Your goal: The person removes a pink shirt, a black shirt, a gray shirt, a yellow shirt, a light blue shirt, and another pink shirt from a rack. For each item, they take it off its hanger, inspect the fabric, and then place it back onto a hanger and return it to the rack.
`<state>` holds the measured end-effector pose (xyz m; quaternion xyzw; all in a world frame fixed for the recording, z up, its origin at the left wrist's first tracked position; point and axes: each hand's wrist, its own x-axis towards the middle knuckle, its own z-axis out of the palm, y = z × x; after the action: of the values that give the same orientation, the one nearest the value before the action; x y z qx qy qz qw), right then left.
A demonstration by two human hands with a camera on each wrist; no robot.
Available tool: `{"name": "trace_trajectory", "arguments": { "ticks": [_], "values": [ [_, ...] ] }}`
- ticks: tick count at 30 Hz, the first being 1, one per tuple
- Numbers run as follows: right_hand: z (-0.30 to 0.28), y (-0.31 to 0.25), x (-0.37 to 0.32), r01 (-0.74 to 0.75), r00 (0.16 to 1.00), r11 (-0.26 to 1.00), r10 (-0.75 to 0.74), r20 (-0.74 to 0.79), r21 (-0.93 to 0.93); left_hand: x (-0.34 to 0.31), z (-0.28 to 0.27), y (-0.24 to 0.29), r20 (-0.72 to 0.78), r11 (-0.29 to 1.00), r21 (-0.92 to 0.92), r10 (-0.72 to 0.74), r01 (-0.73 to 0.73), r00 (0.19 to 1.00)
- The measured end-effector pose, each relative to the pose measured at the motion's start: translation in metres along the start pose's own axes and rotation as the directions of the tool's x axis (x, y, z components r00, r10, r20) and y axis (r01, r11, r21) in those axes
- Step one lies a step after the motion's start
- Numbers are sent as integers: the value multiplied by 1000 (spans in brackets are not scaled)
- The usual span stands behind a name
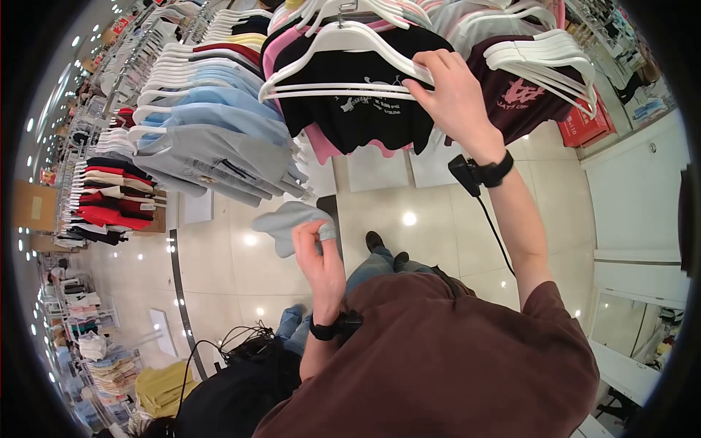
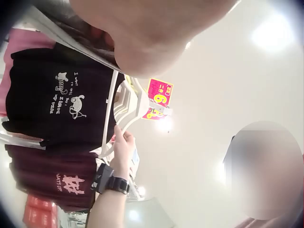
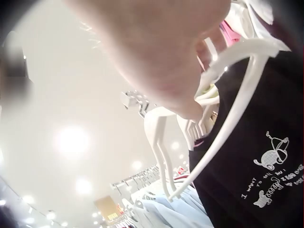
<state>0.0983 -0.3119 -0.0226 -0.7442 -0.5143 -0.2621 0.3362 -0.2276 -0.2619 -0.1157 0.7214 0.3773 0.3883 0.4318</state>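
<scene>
My right hand (image 1: 461, 102) grips one end of a bare white hanger (image 1: 350, 40), fingers over its shoulder and thumb at the lower bar. Behind that hanger is a black T-shirt (image 1: 328, 120) with a white cartoon print; the right wrist view shows the print (image 3: 273, 156) close by. Lower down, my left hand (image 1: 321, 266) pinches a bunched light grey garment (image 1: 281, 223) by its edge, and the cloth hangs off to the left. In the left wrist view, my right hand (image 2: 124, 142) appears at the hanger's end.
Grey shirts (image 1: 219, 160) and light blue shirts (image 1: 234, 109) hang on the rack at left. Right of the black T-shirt hang a maroon shirt (image 1: 511, 95) and several bare hangers (image 1: 540, 58). A red box (image 1: 588, 120) stands behind. Another person in black (image 1: 241, 387) is close at lower left.
</scene>
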Motion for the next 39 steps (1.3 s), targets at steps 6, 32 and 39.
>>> {"name": "trace_trajectory", "arguments": {
  "ticks": [6, 32, 39],
  "values": [
    [11, 1, 6, -35, 999, 999, 34, 27, 38, 1, -15, -21, -30, 929, -351, -133, 114, 991],
    [-22, -4, -132, -554, 828, 691, 513, 225, 464, -3, 0, -32, 266, 825, -431, -272, 366, 925],
    [-34, -25, -248, -885, 404, 176, 751, 522, 431, 8, 20, -15, 410, 569, -543, -462, 617, 786]
  ]
}}
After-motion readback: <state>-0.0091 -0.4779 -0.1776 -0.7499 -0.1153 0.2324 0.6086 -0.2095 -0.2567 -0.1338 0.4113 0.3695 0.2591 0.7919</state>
